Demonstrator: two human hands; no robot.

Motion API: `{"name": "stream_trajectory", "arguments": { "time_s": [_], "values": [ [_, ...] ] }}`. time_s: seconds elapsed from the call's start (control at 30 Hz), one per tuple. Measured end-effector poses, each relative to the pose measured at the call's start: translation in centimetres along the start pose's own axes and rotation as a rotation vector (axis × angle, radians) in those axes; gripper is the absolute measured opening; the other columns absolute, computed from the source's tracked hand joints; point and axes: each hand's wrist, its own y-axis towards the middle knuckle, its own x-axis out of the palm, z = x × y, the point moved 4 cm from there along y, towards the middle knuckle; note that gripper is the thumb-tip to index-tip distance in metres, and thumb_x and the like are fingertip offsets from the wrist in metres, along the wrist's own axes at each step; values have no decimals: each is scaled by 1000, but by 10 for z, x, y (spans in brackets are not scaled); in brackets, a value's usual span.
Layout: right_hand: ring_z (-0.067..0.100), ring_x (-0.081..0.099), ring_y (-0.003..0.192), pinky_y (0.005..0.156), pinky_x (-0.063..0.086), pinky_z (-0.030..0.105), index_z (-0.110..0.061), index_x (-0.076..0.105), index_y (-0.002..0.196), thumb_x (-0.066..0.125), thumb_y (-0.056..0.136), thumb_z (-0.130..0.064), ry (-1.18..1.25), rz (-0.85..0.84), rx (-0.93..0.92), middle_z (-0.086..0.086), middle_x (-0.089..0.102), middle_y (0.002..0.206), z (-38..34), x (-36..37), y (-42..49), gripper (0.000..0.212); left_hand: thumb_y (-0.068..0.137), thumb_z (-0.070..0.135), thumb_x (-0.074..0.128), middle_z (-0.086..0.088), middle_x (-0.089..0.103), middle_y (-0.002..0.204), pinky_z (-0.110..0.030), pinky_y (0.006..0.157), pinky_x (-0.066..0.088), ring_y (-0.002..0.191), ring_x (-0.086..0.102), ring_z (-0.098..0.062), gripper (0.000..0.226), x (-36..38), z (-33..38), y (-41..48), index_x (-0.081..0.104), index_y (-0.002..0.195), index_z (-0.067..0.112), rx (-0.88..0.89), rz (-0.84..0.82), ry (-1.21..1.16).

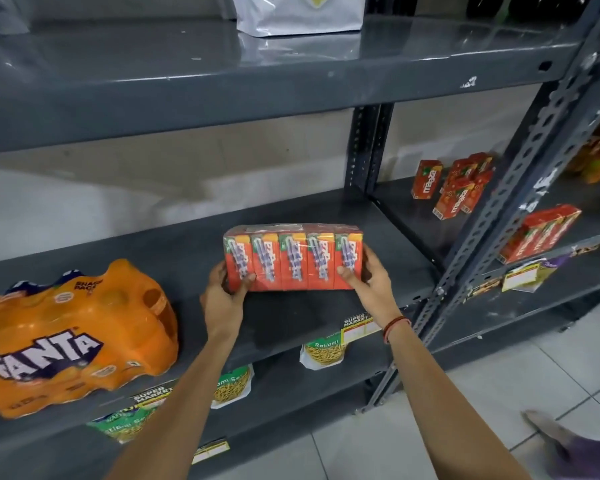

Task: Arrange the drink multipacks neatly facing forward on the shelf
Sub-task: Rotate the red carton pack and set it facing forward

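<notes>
Two bare hands hold a juice carton multipack [293,259] on the grey middle shelf [291,317]. The pack is five orange-red cartons side by side, wrapped in clear plastic, and its printed front faces out toward the person. It stands upright near the middle of the shelf board, a little back from the front edge. The left hand [224,292] grips the left end of the pack, with the thumb across the front of the first carton and the other fingers behind it. The right hand [369,275] grips the right end the same way, thumb on the front of the last carton. So the hands are apart, one clamped on each end of the pack. The right wrist wears a red thread band [395,328]. On the same shelf, well to the left, lies a big orange Fanta multipack [73,337] (its wrap is bumpy and the pack sits at a slant, with its front hanging close to the shelf edge). It does not touch the carton pack. On the shelf unit to the right stand a few loose Maaza cartons [456,187] near the back, and another wrapped Maaza multipack [539,232] sits near the front, partly hidden by the slanted metal post [513,188]. Below the middle shelf are yellow snack bags [324,351] with green labels. Yellow price tags [359,328] stick on the shelf edges. A silver pouch [300,15] stands on the top shelf.
</notes>
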Motion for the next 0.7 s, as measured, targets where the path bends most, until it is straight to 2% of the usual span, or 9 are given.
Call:
{"name": "stream_trajectory", "arguments": {
  "time_s": [0.03, 0.1, 0.17, 0.27, 0.33, 0.43, 0.57, 0.63, 0.7],
  "values": [
    [16, 58, 117, 99, 50, 33, -18, 41, 137, 72, 77, -32, -20, -14, 2, -2, 61, 123, 0, -4, 2, 68, 78, 32, 72, -6, 59, 129, -42, 103, 41, 118, 53, -20, 61, -1, -2, -2, 46, 130, 14, -22, 1, -2],
    [17, 58, 116, 95, 50, 21, -15, 41, 136, 75, 77, -21, -70, -22, 9, -3, 61, 120, 1, -8, 4, 69, 73, 28, 76, -9, 62, 124, -42, 102, 43, 116, 57, -23, 58, -4, -7, -7, 49, 122, 12, -58, 5, -9],
    [18, 59, 113, 98, 50, 29, -11, 42, 134, 77, 76, -17, -120, -17, 14, 1, 62, 118, 1, -5, 3, 67, 71, 25, 79, -10, 62, 124, -39, 101, 44, 115, 58, -23, 58, -5, -8, -10, 50, 120, 11, -80, -1, 2],
    [21, 59, 116, 104, 45, 44, -6, 43, 134, 78, 75, -18, -139, 50, 18, 9, 62, 126, -1, 0, 1, 69, 73, 23, 78, -11, 60, 127, -45, 104, 42, 120, 55, -26, 59, -4, -2, -9, 49, 123, 10, -99, -7, 32],
    [19, 56, 119, 106, 44, 40, -11, 39, 138, 82, 69, -30, -94, 86, 25, 7, 58, 131, -7, 1, 1, 83, 74, 20, 76, -10, 56, 132, -42, 105, 40, 123, 52, -27, 63, -5, 6, -15, 46, 128, 11, -99, 60, 18],
    [15, 53, 122, 102, 45, 35, -24, 29, 144, 76, 56, -63, 38, 88, 72, 2, 49, 140, -17, 1, 4, 108, 75, 22, 76, -6, 47, 137, -32, 101, 38, 125, 47, -22, 70, 0, 19, -56, 39, 135, 17, -12, 191, -34],
    [9, 71, 89, 73, 57, 29, -36, 32, 139, 55, 64, -79, 161, 3, 123, -1, 58, 125, -35, 8, 31, 90, 69, 39, 79, -1, 43, 142, -38, 108, 36, 130, 41, -17, 90, 42, 37, -92, 29, 142, 23, 8, -94, -160],
    [12, 73, 84, 73, 58, 32, -35, 39, 132, 50, 68, -80, 172, -19, 150, 2, 63, 117, -38, 10, 41, 78, 62, 45, 81, -3, 40, 145, -40, 112, 31, 134, 38, -19, 109, 62, 47, -87, 16, 146, 22, -4, -235, -167],
    [17, 74, 82, 79, 59, 38, -32, 45, 119, 49, 73, -77, 138, -20, 159, 8, 68, 110, -37, 11, 42, 64, 56, 47, 84, -8, 13, 157, -40, 116, 21, 143, 19, -21, 131, 76, 53, -80, -7, 148, 24, -5, -351, -73]
  ]
}}
